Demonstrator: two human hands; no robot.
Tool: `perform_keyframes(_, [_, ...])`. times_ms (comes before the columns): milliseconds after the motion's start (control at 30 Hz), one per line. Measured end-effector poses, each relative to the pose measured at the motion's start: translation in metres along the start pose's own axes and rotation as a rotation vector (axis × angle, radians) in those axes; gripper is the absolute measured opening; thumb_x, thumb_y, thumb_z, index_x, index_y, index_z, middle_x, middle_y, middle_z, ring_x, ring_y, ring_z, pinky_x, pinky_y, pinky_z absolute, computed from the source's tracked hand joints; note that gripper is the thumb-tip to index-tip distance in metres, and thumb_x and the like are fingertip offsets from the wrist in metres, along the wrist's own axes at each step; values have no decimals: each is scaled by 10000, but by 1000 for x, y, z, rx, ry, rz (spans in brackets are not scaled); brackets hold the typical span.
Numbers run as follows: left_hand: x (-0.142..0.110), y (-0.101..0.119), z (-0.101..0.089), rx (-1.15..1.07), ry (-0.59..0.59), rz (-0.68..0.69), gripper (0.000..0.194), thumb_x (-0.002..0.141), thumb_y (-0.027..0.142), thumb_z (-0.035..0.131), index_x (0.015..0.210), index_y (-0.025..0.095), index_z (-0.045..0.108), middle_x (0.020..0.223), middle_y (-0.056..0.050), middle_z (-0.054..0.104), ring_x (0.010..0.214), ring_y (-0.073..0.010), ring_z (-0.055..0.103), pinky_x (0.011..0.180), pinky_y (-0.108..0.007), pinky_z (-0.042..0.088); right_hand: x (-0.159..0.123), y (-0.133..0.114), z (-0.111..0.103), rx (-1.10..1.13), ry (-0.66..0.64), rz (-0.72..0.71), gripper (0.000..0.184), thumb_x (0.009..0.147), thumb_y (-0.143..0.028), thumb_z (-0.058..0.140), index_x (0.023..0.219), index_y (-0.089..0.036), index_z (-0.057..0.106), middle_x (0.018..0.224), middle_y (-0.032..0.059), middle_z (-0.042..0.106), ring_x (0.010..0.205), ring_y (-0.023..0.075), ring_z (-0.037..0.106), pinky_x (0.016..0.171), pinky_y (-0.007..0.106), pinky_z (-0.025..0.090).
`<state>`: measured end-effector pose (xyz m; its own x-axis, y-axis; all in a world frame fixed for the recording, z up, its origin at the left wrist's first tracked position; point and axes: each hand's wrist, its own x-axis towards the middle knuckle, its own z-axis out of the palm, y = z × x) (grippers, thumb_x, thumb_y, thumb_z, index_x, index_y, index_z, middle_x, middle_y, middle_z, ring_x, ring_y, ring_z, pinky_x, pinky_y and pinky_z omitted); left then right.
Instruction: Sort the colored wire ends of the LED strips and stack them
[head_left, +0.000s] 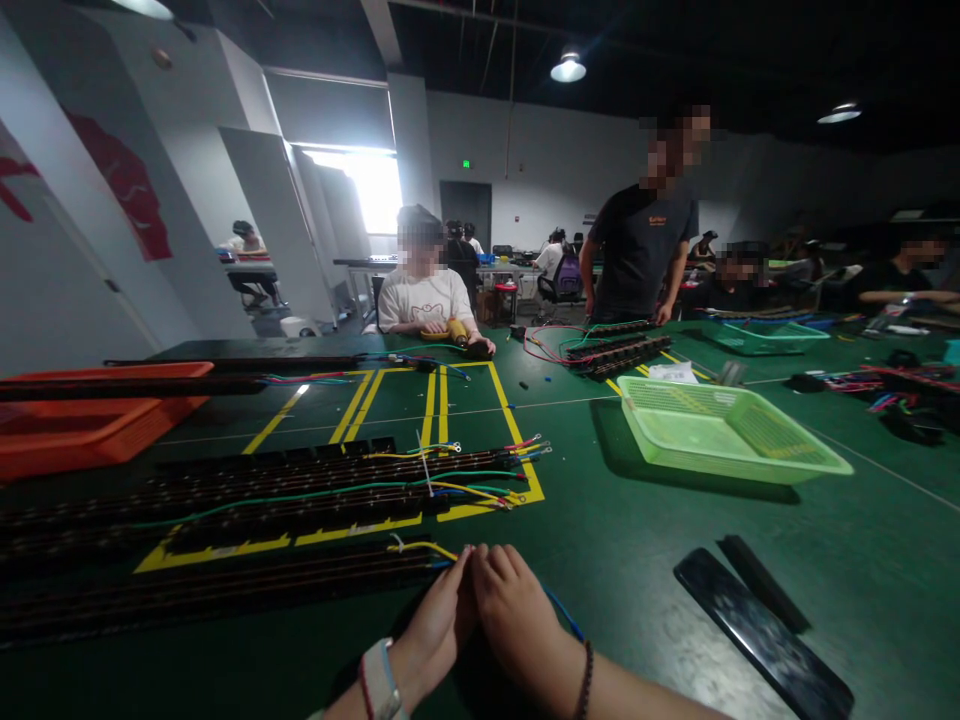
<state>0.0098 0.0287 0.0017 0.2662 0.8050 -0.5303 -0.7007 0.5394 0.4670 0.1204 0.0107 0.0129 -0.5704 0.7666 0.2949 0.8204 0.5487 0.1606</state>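
Note:
My left hand (439,615) and my right hand (517,605) meet at the near edge of the table, fingers closed and pressed together. A yellow wire (436,549) runs from the end of a long black cable chain (225,585) into the fingertips of my left hand. Out from beside my right hand comes a blue wire (564,612). The wire ends between the fingers are hidden. A white cable tie (397,544) sits at the chain's end. Behind it lie several more black chains (300,490) with green, yellow and red wires ending in ring terminals.
A light green basket (735,460) stands right of centre, an orange basket (112,440) at the left. A dark phone (761,630) and a black strip (763,585) lie at the near right. Across the table a person sits (427,300); another stands (641,245).

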Motion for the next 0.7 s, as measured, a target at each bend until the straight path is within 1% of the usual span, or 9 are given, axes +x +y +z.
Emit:
perform_keyframes(67, [-1, 0, 1, -10, -29, -11, 134, 863, 119, 535, 771, 131, 632, 774, -41, 690, 739, -138, 662, 769, -271, 526, 3, 7, -17, 28, -44, 17, 280, 840, -156, 550, 1104, -88, 614, 963, 134, 641, 848, 241, 530, 731, 376, 434])
perform_keyframes(133, [-3, 2, 3, -8, -67, -28, 175, 862, 117, 534, 712, 130, 623, 709, -31, 673, 664, -122, 641, 709, -252, 520, 6, 15, -34, 34, -78, 50, 166, 852, -164, 556, 986, -135, 650, 861, 97, 638, 796, 229, 531, 682, 362, 418])
perform_keyframes(200, [-5, 3, 4, 22, -84, -34, 171, 852, 116, 550, 699, 125, 626, 695, -33, 671, 640, -119, 630, 672, -241, 512, 7, 20, -44, 37, -99, 88, 117, 864, -177, 556, 921, -154, 656, 806, 83, 630, 778, 226, 536, 662, 357, 403])
perform_keyframes(233, [-7, 4, 5, 46, -84, -32, 151, 845, 115, 560, 714, 120, 635, 709, -39, 678, 652, -123, 634, 669, -241, 510, 6, 21, -46, 36, -112, 100, 114, 866, -178, 557, 916, -154, 656, 801, 84, 632, 772, 226, 539, 655, 358, 398])
perform_keyframes(300, [-8, 5, 7, 89, -81, -28, 103, 830, 109, 579, 760, 111, 655, 757, -56, 693, 702, -138, 649, 687, -245, 511, 4, 19, -42, 25, -146, 102, 124, 866, -161, 551, 930, -143, 656, 806, 96, 638, 755, 224, 544, 637, 355, 393])
perform_keyframes(367, [-9, 5, 7, 96, -80, -27, 76, 816, 97, 594, 786, 111, 663, 807, -68, 704, 759, -154, 662, 726, -255, 513, 2, 15, -33, 14, -167, 95, 143, 866, -130, 533, 945, -134, 652, 818, 108, 643, 745, 221, 547, 620, 347, 390])
perform_keyframes(467, [-8, 4, 6, 69, -90, -21, 67, 790, 77, 620, 755, 122, 655, 831, -68, 709, 802, -167, 669, 779, -269, 510, -1, 9, -17, 15, -152, 98, 175, 873, -106, 497, 980, -130, 633, 838, 122, 643, 750, 218, 552, 615, 336, 395])
perform_keyframes(533, [-6, 3, 4, 68, -91, -20, 60, 783, 78, 630, 750, 123, 652, 829, -66, 709, 808, -167, 671, 791, -271, 508, -1, 6, -10, 26, -137, 108, 188, 876, -104, 483, 1006, -126, 615, 841, 126, 642, 753, 221, 559, 615, 334, 402])
perform_keyframes(700, [-6, 1, 2, 113, -49, -39, 48, 812, 116, 614, 778, 128, 646, 779, -48, 700, 761, -154, 670, 727, -251, 516, -2, 3, -7, 58, -132, 145, 218, 881, -93, 445, 1053, -112, 577, 811, 129, 642, 715, 224, 585, 598, 333, 432])
